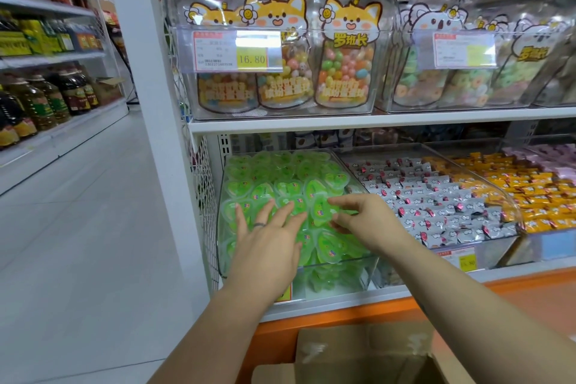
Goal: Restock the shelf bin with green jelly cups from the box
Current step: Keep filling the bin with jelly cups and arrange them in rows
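Both hands over the shelf bin (338, 261); the box (358, 352) lies low, back toward you.

Your left hand (268, 240) is spread flat, straight fingers (291, 212) resting on the green jelly cups (280, 178) that fill the bin to its front wall. Your right hand (364, 218) sits just right of it, thumb above and fingers below the right edge of one heart-shaped cup (321, 209); you cannot tell whether it is pinched or merely touched. The cardboard box is open beneath your right forearm, so that arm is judged nearer for the next reach: down and back, not forward.
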